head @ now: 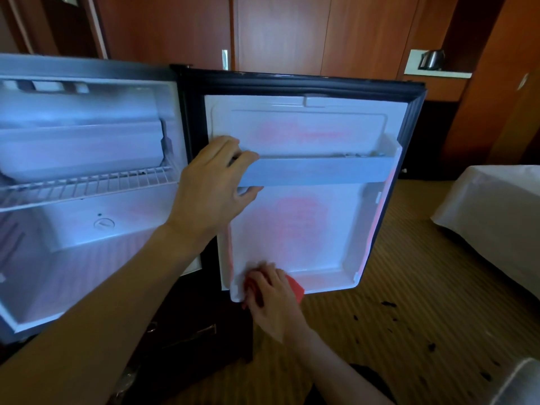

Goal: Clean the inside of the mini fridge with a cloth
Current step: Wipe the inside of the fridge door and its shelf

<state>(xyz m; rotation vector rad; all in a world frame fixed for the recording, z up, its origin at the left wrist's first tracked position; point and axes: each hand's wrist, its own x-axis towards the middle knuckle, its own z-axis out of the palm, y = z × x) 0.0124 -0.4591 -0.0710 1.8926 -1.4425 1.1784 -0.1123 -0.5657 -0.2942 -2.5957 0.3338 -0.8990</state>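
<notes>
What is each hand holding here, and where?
Left hand grips the door shelf at its left end; right hand holds the red cloth.

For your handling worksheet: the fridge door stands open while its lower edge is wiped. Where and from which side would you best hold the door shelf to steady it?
Grip the door shelf at its hinge-side end, coming from the front, thumb under and fingers over its top rim. Its long flat front bar juts out from the door, giving a ledge. The left hand holds it so, while the right hand works the red cloth below.
</notes>
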